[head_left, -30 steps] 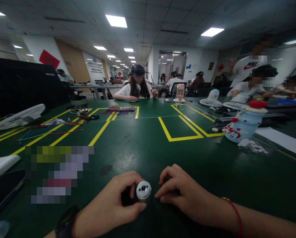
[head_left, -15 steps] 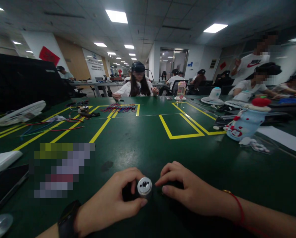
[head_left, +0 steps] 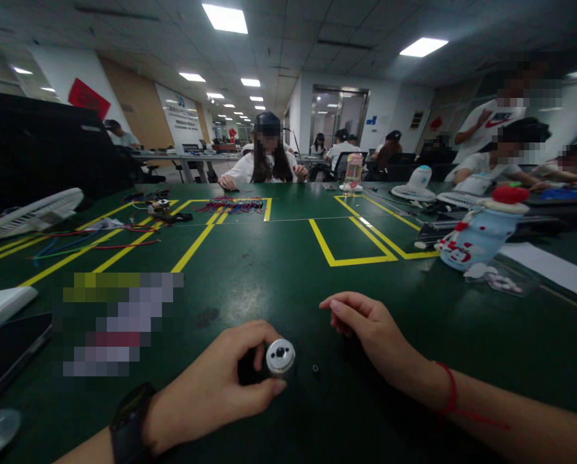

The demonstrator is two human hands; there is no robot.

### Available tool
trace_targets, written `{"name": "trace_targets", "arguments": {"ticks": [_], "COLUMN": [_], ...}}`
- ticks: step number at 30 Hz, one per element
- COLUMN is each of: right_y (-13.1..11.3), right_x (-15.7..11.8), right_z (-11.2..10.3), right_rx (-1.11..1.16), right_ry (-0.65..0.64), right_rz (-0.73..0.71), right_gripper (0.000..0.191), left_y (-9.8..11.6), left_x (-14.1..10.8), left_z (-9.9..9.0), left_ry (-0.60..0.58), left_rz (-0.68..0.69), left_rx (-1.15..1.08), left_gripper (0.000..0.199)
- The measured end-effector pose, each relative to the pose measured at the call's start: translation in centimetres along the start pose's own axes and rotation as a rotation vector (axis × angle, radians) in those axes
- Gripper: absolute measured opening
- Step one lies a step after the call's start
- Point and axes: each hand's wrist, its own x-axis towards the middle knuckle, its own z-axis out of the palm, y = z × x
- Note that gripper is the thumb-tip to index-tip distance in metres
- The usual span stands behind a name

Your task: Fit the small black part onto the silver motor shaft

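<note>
My left hand (head_left: 230,370) is closed around the side of a short silver metal cylinder (head_left: 280,356). The cylinder stands upright on the green table, and its round top has a dark hole in the middle with smaller holes beside it. A tiny dark ring-shaped part (head_left: 315,368) lies on the table just right of the cylinder; its exact kind is too small to tell. Above and right of that part is my right hand (head_left: 368,322), its forefinger stretched out and the other fingers loosely bent. Nothing shows in it.
Bundled wires (head_left: 233,205) and loose cables (head_left: 119,243) lie across the table's far left. On the right stand a blue bottle (head_left: 482,235) with a red lid and a white fan (head_left: 414,185). A person (head_left: 269,154) sits opposite. Yellow tape (head_left: 360,261) marks the table.
My right hand has moved up and to the right, away from the cylinder, leaving the tiny part in plain sight. My left hand keeps its hold on the cylinder.
</note>
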Motion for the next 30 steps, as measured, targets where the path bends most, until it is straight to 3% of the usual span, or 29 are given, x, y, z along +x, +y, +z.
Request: {"name": "trace_targets", "arguments": {"ticks": [6, 11, 19, 23, 27, 30], "right_y": [-1.4, -2.3, -2.6, -2.2, -1.6, -1.8], "right_x": [-1.0, -1.4, -0.9, -0.6, -0.6, -0.5], "right_z": [1.8, 2.9, 1.6, -0.2, -0.9, -0.6], "right_rx": [-0.229, -0.286, -0.283, -0.487, -0.62, -0.565], "right_ry": [-0.258, -0.25, -0.3, -0.414, -0.497, -0.423], "right_rz": [-0.309, -0.399, -0.333, -0.242, -0.32, -0.337], "right_gripper": [0.016, 0.017, 0.014, 0.03, 0.01, 0.007], "left_y": [-0.2, -0.1, 0.0, 0.1, 0.1, 0.1], "left_x": [0.2, 0.2, 0.3, 0.3, 0.3, 0.3], "left_z": [0.3, 0.4, 0.3, 0.2, 0.1, 0.1], "left_ry": [0.006, 0.007, 0.008, 0.001, -0.001, 0.002], "left_rz": [0.03, 0.028, 0.024, 0.009, -0.001, 0.01], "left_rx": [0.014, 0.026, 0.018, -0.004, -0.014, -0.011], "left_gripper": [0.014, 0.013, 0.012, 0.016, 0.017, 0.015]}}
